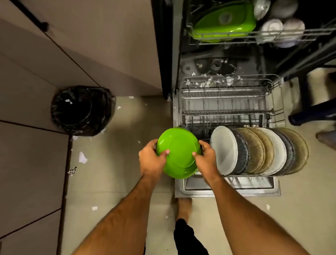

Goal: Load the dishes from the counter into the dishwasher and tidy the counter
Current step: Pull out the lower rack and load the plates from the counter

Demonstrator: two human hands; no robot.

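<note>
Grip: left hand and right hand clamp the green plate by its rim.
Advice: tilt it upright, slide it into the free slot beside the white plate in the lower rack.

both hands grip green plate, dishwasher rack

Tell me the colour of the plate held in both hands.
Bright green plate, gripped by the left hand and right hand; head view.
</note>
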